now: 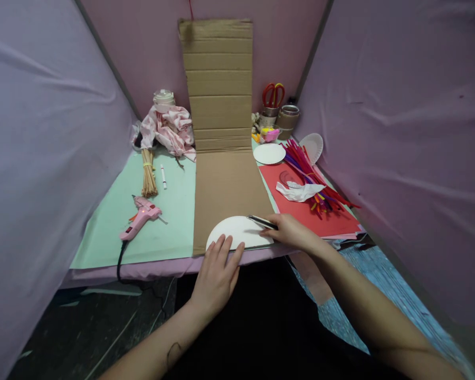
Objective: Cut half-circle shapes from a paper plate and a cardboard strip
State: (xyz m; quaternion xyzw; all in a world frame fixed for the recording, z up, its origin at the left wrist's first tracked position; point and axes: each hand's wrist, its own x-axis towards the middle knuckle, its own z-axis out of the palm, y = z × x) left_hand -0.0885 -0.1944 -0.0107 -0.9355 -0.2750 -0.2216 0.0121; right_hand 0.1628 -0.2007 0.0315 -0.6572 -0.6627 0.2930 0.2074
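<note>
A white half-round piece [229, 228] of paper or card lies on the brown cardboard [229, 182] at the table's front edge. My left hand [218, 269] rests flat on its lower left part, fingers spread. In my right hand [288, 230] is a slim black craft knife [264, 222], closed in the fingers. The knife's pale tip points left, at the curved edge of the white piece. Whether the tip touches the card below, I cannot tell.
A pink glue gun [141, 216] with a black cord and a bundle of sticks [148, 174] lie at left. To the right are red paper [301, 211], pipe cleaners [301, 158] and a white oval [269, 153]. Scissors [273, 96] stand in a can behind. Cloth walls enclose the table.
</note>
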